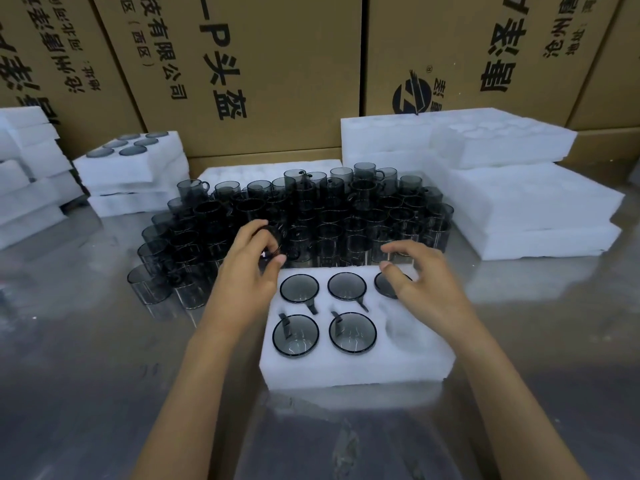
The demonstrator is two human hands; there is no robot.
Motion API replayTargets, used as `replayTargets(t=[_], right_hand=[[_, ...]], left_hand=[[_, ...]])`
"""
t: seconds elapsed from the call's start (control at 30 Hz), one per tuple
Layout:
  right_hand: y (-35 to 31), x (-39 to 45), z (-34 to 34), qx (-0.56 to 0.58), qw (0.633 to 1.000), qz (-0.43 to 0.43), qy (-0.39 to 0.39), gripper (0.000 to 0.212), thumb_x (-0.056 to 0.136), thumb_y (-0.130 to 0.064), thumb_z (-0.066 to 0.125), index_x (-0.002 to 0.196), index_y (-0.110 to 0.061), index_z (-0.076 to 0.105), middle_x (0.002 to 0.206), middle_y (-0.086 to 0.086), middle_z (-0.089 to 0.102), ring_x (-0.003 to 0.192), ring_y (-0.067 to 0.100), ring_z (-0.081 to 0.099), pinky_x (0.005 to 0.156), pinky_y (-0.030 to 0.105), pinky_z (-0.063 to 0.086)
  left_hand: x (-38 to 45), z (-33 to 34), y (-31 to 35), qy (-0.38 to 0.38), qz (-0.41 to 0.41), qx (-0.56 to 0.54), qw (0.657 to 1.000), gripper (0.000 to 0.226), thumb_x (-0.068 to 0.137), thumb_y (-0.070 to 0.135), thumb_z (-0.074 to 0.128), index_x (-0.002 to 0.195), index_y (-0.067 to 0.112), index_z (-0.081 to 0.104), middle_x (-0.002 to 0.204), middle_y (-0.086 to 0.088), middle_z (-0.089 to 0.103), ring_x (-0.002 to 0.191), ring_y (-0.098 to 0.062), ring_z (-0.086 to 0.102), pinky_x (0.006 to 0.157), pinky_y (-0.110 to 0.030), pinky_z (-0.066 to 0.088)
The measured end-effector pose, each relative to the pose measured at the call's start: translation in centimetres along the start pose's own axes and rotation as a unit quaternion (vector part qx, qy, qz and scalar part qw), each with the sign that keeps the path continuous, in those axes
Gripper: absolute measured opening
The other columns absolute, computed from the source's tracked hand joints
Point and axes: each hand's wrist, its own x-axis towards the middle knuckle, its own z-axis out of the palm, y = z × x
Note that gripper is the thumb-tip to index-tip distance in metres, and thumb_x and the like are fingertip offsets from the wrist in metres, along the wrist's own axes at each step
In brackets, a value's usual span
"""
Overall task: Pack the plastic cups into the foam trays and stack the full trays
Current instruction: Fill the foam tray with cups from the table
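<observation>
The left hand (252,261) reaches forward, fingers curled round a dark cup (272,241) at the near edge of the loose cups (304,216). The right hand (420,275) hovers with fingers spread and relaxed over the far right pocket's cup (385,285) in the foam tray (353,370) on the worktop (86,358). Five pockets hold cups; filled trays (133,168) are stacked far left.

White six-pocket foam tray (353,368) between both hands on grey bench (86,358); five pockets filled. Left hand (247,268) grips one smoky plastic cup (272,239). Right hand (420,277) hovers, fingers loosely spread, over far-right seated cup (384,284). Loose cups (311,209) massed beyond hands.
</observation>
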Motion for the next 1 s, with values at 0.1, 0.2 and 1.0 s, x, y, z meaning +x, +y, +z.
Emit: replayTargets(t=[0.1, 0.2, 1.0], right_hand=[[-1.6, -0.7, 0.4, -0.006, 0.999, -0.054, 0.005, 0.022, 0.093, -0.027, 0.066, 0.114, -0.033, 0.067, 0.114, -0.024, 0.059, 0.124, 0.001, 0.042, 0.099, 0.009, 0.033], [-2.9, -1.4, 1.0, 0.012, 0.997, -0.081, -0.014, 0.03, 0.093, -0.04, 0.064, 0.122, -0.038, 0.063, 0.116, -0.03, 0.059, 0.124, -0.005, 0.044, 0.1, 0.016, 0.036], [-2.9, -1.8, -4.5, 0.182, 0.973, 0.063, -0.123, 0.017, 0.091, -0.013, 0.064, 0.079, -0.002, 0.071, 0.085, 0.018, 0.07, 0.074, 0.003, 0.061, 0.064, 0.007, 0.044]], left_hand=[[-0.1, 0.4, 1.4, 0.058, 0.065, -0.021, 0.996, 0.013, 0.093, 0.022, 0.068, 0.091, 0.02, 0.055, 0.135, 0.01, 0.042, 0.102, 0.019, 0.045, 0.082, 0.001, 0.034], [-0.3, 1.0, 3.4, 0.093, 0.11, -0.041, 0.989, 0.024, 0.088, 0.025, 0.073, 0.099, 0.022, 0.052, 0.129, 0.013, 0.042, 0.112, 0.006, 0.048, 0.09, -0.005, 0.036], [-3.3, 4.2, 8.8, -0.24, 0.055, -0.112, 0.963, 0.066, 0.063, 0.066, 0.08, 0.118, 0.05, 0.046, 0.121, 0.031, 0.054, 0.11, 0.01, 0.05, 0.091, -0.023, 0.05]])
